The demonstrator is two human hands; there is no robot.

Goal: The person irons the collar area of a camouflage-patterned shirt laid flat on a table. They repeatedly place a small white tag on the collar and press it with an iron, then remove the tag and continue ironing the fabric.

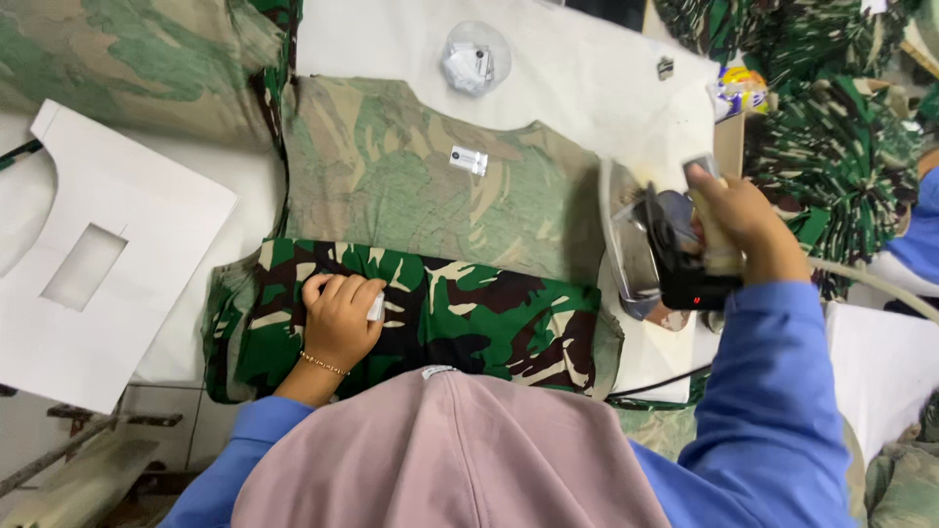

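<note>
A camouflage shirt [421, 186] lies on the white ironing table [587, 78], its faded inner side up, with the lower part folded over to show the bright green side [489, 318]. My left hand [340, 318] rests on this fold at the left, fingers curled around a small white object. My right hand [738, 220] grips the handle of an electric iron [650, 254], held tilted on its heel at the shirt's right edge, soleplate facing the cloth. A small white label [469, 159] sits on the shirt's upper middle.
A white cardboard template [98, 254] with a rectangular cut-out lies at the left. A clear round plastic container [475, 57] stands at the table's far side. Heaps of camouflage garments [831, 127] fill the right and upper left. The iron's cord [871, 279] runs off right.
</note>
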